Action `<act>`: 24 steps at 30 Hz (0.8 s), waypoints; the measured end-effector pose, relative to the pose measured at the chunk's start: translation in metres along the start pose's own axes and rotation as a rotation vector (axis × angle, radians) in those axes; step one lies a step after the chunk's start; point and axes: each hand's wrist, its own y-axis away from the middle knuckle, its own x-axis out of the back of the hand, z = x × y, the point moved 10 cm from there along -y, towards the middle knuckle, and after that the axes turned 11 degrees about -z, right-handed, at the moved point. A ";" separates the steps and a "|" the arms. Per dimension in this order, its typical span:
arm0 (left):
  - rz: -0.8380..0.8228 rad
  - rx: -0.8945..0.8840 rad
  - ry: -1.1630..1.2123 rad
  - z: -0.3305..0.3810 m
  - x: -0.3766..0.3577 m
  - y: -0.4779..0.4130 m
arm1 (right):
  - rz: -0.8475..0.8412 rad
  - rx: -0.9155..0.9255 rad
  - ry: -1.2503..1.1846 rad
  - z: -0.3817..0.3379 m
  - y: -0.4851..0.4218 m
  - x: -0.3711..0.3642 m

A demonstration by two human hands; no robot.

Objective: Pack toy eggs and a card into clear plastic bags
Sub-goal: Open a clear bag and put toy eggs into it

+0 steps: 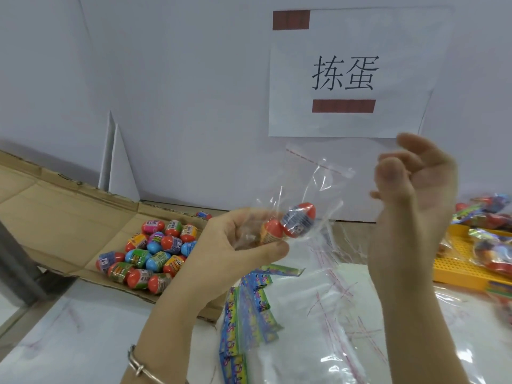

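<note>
The left hand (243, 245) grips a clear bag (313, 184) holding two eggs (299, 220); the right hand (412, 189), blurred, seems loosely open. Below lie cards (249, 309), spare bags (340, 328), a cardboard box (69, 217) and a yellow tray (460, 273).

left hand (238, 245): raised, fingers curled, gripping | right hand (412, 195): raised, fingers loose

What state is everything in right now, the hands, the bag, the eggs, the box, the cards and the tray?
Clear bag, held up, mouth unsealed, two eggs inside.
Left hand, grips its bottom end around the eggs.
Right hand, raised, fingers loosely curled, holding nothing.
Cardboard box, flaps open, loose eggs inside.
Cards, lying loose and overlapping.
Empty bags, piled flat.
Yellow tray, holding filled bags.
</note>
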 end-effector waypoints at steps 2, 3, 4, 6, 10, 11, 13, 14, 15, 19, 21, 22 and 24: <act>0.029 -0.003 0.019 0.001 0.003 0.000 | -0.126 -0.258 -0.127 0.033 -0.002 -0.007; 0.033 -0.008 0.026 0.002 0.003 0.000 | -0.307 -0.410 -0.105 0.048 0.003 -0.022; 0.034 -0.014 0.036 0.004 0.002 0.001 | -0.516 -0.528 -0.051 0.058 0.013 -0.041; 0.037 -0.024 0.055 0.008 0.001 0.002 | -0.764 -0.613 0.006 0.066 0.033 -0.064; 0.044 -0.036 0.072 0.015 -0.001 0.003 | -0.569 -0.572 -0.090 0.066 0.026 -0.067; 0.052 -0.038 0.088 0.015 0.000 0.004 | -0.512 -0.560 -0.139 0.065 0.024 -0.066; 0.057 -0.030 0.125 0.015 -0.002 0.004 | -0.440 -0.537 -0.215 0.060 0.021 -0.062; 0.053 -0.024 0.130 0.016 -0.004 0.004 | -0.430 -0.524 -0.212 0.057 0.021 -0.061; 0.050 -0.015 0.124 0.016 -0.005 0.005 | -0.428 -0.503 -0.188 0.054 0.019 -0.060; 0.034 0.045 0.101 0.016 -0.011 0.005 | -0.370 -0.445 -0.089 0.043 0.014 -0.052; 0.042 0.059 0.098 0.016 -0.013 0.006 | -0.357 -0.446 -0.052 0.044 0.014 -0.049; 0.058 0.051 0.108 0.016 -0.012 0.006 | -0.363 -0.463 -0.067 0.046 0.014 -0.049; 0.109 0.028 0.139 0.018 -0.008 0.006 | -0.383 -0.512 -0.136 0.052 0.016 -0.049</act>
